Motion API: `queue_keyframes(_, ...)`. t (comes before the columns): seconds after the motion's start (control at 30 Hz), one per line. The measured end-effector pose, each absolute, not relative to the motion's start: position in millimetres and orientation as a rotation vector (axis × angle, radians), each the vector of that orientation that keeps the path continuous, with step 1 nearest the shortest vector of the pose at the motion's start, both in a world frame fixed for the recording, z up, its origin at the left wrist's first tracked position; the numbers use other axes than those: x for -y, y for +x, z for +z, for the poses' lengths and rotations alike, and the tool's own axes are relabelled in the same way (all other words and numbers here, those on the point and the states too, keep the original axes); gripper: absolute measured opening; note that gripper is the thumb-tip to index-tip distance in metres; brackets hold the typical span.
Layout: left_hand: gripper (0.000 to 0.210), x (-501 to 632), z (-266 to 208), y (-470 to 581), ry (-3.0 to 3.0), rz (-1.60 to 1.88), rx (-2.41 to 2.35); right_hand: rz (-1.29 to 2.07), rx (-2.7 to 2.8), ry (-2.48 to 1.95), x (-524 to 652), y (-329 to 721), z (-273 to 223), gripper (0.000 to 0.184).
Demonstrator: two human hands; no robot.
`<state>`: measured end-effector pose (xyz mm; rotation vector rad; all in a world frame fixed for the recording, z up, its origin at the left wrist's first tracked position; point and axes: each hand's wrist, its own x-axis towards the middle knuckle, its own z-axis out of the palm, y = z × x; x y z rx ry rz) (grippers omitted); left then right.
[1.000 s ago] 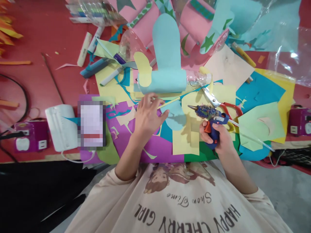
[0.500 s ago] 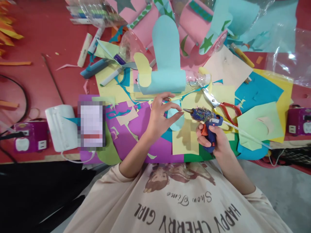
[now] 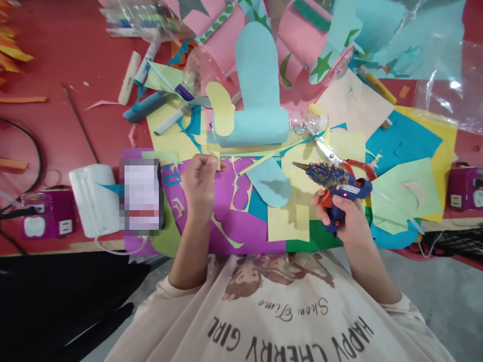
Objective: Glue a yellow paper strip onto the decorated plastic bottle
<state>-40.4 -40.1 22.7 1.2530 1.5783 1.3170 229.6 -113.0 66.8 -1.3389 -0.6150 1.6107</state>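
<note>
My right hand grips a blue hot glue gun by its handle, nozzle pointing left over the yellow paper. My left hand is closed, pinching a small yellow paper scrap above the purple sheet. Between the hands lies a light-blue rounded paper cutout. Behind them a clear plastic bottle wrapped in light-blue paper lies on its side, with a tall blue paper shape standing from it.
Red-handled scissors lie behind the glue gun. A phone and a white box sit at left, purple power sockets at both table ends. Glue sticks, coloured paper sheets and clear plastic cover the far side.
My left hand drew back from the blue cutout to the left and closed on a small yellow scrap. The glue gun shifted slightly right, away from the cutout.
</note>
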Motion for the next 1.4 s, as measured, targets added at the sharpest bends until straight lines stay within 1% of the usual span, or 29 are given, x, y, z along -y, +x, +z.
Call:
queue_keyframes(0.07,0.017,42.3,17.1,-52.1,1.451,1.248,-1.781,1.550,0.656,-1.357,112.9,228.9,66.5,0.012)
queue_keyframes(0.13,0.012,44.3,12.7,-61.2,1.569,1.166,-1.872,1.510,0.694,-1.369,112.5,229.3,65.0,0.009)
queue_keyframes(0.33,0.005,44.5,9.0,-76.7,1.769,1.037,-1.880,1.478,0.755,-1.398,115.3,234.8,60.5,0.010)
queue_keyframes(0.43,0.040,43.6,8.4,-76.4,1.936,0.896,-1.766,1.471,0.788,-1.401,118.1,238.4,58.9,0.009)
queue_keyframes(0.47,0.044,43.6,8.1,-74.3,2.019,0.850,-1.733,1.468,0.790,-1.397,118.7,239.5,58.3,0.009)
queue_keyframes(0.5,0.042,43.8,7.8,-71.2,2.101,0.822,-1.717,1.463,0.788,-1.394,119.2,240.4,57.8,0.008)
queue_keyframes(0.57,0.026,45.0,8.0,-62.5,2.236,0.810,-1.759,1.456,0.778,-1.390,119.8,242.0,56.9,0.007)
queue_keyframes(0.6,0.022,45.9,8.7,-57.6,2.285,0.826,-1.793,1.455,0.774,-1.389,119.9,242.6,56.7,0.007)
queue_keyframes(0.73,0.023,49.7,14.5,-40.0,2.427,0.865,-1.809,1.462,0.770,-1.399,121.0,244.6,56.5,0.008)
queue_keyframes(0.87,0.025,50.6,16.3,-28.4,2.360,0.714,-1.844,1.463,0.781,-1.409,122.0,245.5,55.9,0.008)
queue_keyframes(1.0,0.009,47.5,11.5,-22.9,2.275,0.599,-1.780,1.459,0.766,-1.428,122.5,245.4,54.3,0.008)
queue_keyframes(1.13,0.011,46.2,12.1,-25.3,2.125,0.682,-1.628,1.455,0.748,-1.410,122.5,246.9,53.1,0.008)
queue_keyframes(1.23,0.009,47.5,16.2,-25.9,1.912,0.812,-1.519,1.468,0.733,-1.409,122.4,248.2,53.2,0.007)
queue_keyframes(1.33,0.017,46.6,21.4,-21.0,1.726,0.986,-1.430,1.466,0.730,-1.421,121.9,247.4,54.2,0.008)
queue_keyframes(1.4,0.023,43.2,25.6,-16.3,1.636,1.041,-1.377,1.454,0.738,-1.432,121.4,245.8,55.3,0.009)
